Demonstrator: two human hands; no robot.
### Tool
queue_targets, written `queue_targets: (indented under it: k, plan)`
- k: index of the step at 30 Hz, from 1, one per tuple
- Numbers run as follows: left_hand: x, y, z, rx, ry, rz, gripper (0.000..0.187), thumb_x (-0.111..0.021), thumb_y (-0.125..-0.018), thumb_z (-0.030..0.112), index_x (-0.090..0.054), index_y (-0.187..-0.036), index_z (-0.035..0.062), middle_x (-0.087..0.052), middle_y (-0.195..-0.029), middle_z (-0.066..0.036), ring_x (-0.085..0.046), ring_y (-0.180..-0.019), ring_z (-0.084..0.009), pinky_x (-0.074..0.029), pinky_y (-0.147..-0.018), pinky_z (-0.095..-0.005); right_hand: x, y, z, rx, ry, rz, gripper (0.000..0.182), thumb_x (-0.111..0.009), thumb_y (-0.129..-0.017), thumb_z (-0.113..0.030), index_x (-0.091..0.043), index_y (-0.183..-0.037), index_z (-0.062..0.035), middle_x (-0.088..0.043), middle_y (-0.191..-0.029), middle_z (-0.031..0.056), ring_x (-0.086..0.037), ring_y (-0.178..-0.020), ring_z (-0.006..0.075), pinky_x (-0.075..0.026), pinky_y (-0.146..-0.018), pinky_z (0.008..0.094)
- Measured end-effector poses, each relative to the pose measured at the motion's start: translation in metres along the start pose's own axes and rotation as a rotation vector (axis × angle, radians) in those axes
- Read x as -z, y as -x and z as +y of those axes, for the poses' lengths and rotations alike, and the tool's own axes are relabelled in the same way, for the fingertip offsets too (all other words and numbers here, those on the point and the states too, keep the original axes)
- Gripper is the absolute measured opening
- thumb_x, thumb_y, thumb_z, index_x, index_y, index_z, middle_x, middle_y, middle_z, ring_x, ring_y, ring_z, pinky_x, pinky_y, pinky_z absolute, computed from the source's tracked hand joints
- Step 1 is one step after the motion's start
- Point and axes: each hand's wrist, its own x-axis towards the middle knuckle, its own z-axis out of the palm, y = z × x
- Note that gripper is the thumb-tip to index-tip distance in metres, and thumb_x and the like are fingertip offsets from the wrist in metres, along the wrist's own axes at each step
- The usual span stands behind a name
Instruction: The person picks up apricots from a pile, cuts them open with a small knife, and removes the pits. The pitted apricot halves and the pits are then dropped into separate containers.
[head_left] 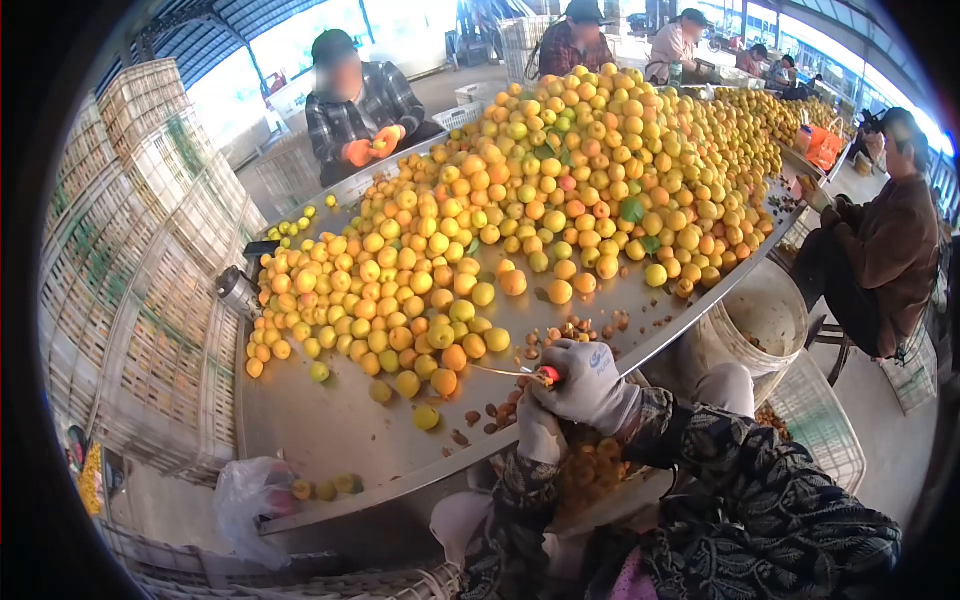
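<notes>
Hands: both wear pale gloves and sit close together at about 5 o'clock, at the near edge of the bench (330, 420).
Left hand (540, 432): curled low under the other hand. It looks closed on something small, but I cannot tell what, because the right hand hides it.
Right hand (592, 385): closed tight on a small tool (520, 373). Its red grip peeks out by the thumb and a thin metal tip points to 9 o'clock.
Fruit pile (560, 190): a big heap of yellow and orange fruit fills the bench from 10 o'clock up to 1 o'clock. The nearest loose fruit lies just left of the hands.
Pits (572, 330): little brown stones lie on the bench near the hands, at about 12 o'clock from them.
Bucket (765, 320): a pale bucket stands under the bench edge at 3 o'clock.
Plastic bag (250, 495): it hangs at the bench corner at 8 o'clock, with a few fruits beside it.
Crates (150, 260): white crates are stacked at 9 o'clock.
Other people: some sit around the bench at 11, 12 and 2 o'clock. One at 11 o'clock holds fruit in orange gloves.
Doing it well: I think the tool tip should point away from the left fingers, and the fruit should be held firm but not squashed.
</notes>
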Motion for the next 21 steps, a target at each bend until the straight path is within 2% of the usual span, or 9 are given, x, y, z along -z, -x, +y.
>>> queue_targets:
  k: [5,7,9,10,11,12,16,20,21]
  plan:
    - [0.003,-0.007,0.002,-0.061,-0.304,-0.088,0.034,-0.046,-0.100,0.035,-0.056,-0.113,0.0051,-0.057,-0.106,-0.003,-0.054,-0.097,-0.0120,-0.045,-0.084,-0.0288,-0.001,-0.002,0.012,-0.180,-0.041,-0.113,0.027,-0.064,-0.076,-0.029,-0.066,-0.085,-0.0042,-0.065,-0.077,0.0160,-0.065,-0.076,0.0366,-0.052,-0.068,0.0439]
    - [-0.035,0.009,0.022,-0.076,-0.344,-0.083,0.033,-0.047,-0.100,0.035,-0.057,-0.113,0.0060,-0.058,-0.103,-0.002,-0.054,-0.095,-0.0111,-0.045,-0.081,-0.0285,-0.007,-0.004,0.023,-0.574,-0.331,-0.049,0.031,-0.062,-0.080,-0.028,-0.070,-0.094,-0.0015,-0.068,-0.081,0.0192,-0.067,-0.080,0.0331,-0.052,-0.070,0.0404]
    - [-0.061,0.019,0.028,0.139,-0.429,0.349,0.030,-0.049,-0.099,0.032,-0.059,-0.110,0.0053,-0.063,-0.093,-0.005,-0.060,-0.087,-0.0162,-0.047,-0.076,-0.0316,0.000,-0.007,0.029,-0.659,-0.474,-0.079,0.033,-0.062,-0.082,-0.026,-0.070,-0.098,0.0017,-0.070,-0.085,0.0209,-0.069,-0.082,0.0298,-0.052,-0.071,0.0364]
    - [-0.046,0.014,0.017,0.149,-0.438,0.348,0.030,-0.049,-0.099,0.032,-0.059,-0.110,0.0053,-0.063,-0.093,-0.005,-0.060,-0.087,-0.0162,-0.047,-0.076,-0.0316,0.006,-0.006,0.027,-0.738,-0.496,-0.074,0.032,-0.062,-0.082,-0.026,-0.070,-0.096,0.0019,-0.070,-0.083,0.0196,-0.069,-0.079,0.0295,-0.052,-0.070,0.0355]
    - [-0.020,0.004,0.000,-0.290,-0.737,0.185,0.030,-0.049,-0.099,0.030,-0.059,-0.111,0.0045,-0.064,-0.092,-0.010,-0.062,-0.085,-0.0218,-0.048,-0.074,-0.0342,0.009,-0.006,0.026,-0.814,-0.519,-0.071,0.030,-0.062,-0.082,-0.025,-0.070,-0.093,0.0020,-0.070,-0.081,0.0182,-0.068,-0.076,0.0292,-0.052,-0.069,0.0346]
    - [-0.005,-0.002,-0.009,-0.739,-1.012,0.001,0.030,-0.049,-0.099,0.028,-0.059,-0.112,0.0037,-0.065,-0.091,-0.015,-0.065,-0.083,-0.0275,-0.049,-0.073,-0.0368,0.009,-0.005,0.027,-0.880,-0.610,-0.074,0.029,-0.064,-0.080,-0.022,-0.067,-0.088,0.0050,-0.067,-0.074,0.0080,-0.062,-0.071,0.0137,-0.049,-0.066,0.0305]
    - [-0.036,0.012,0.004,-1.012,-1.387,-0.090,0.032,-0.047,-0.099,0.026,-0.056,-0.118,0.0014,-0.064,-0.097,-0.023,-0.065,-0.091,-0.0393,-0.051,-0.076,-0.0418,-0.004,0.010,0.052,-0.533,-0.689,-0.113,0.027,-0.060,-0.084,-0.023,-0.065,-0.093,0.0023,-0.062,-0.080,0.0029,-0.056,-0.075,0.0109,-0.047,-0.068,0.0269]
    - [-0.045,0.018,0.007,-0.821,-1.224,-0.116,0.034,-0.044,-0.100,0.028,-0.056,-0.117,0.0013,-0.064,-0.099,-0.023,-0.065,-0.093,-0.0396,-0.051,-0.077,-0.0419,0.011,0.014,0.026,-0.536,-0.774,0.010,0.029,-0.057,-0.088,-0.025,-0.064,-0.097,0.0014,-0.061,-0.080,0.0019,-0.055,-0.078,0.0093,-0.046,-0.068,0.0258]
    - [-0.046,0.018,0.004,-0.767,-1.156,-0.099,0.035,-0.043,-0.100,0.030,-0.056,-0.116,0.0013,-0.064,-0.097,-0.023,-0.064,-0.092,-0.0401,-0.051,-0.078,-0.0416,0.006,0.020,0.027,-0.546,-0.749,0.091,0.024,-0.060,-0.085,-0.021,-0.063,-0.096,0.0007,-0.063,-0.083,0.0101,-0.060,-0.080,0.0211,-0.047,-0.070,0.0315]
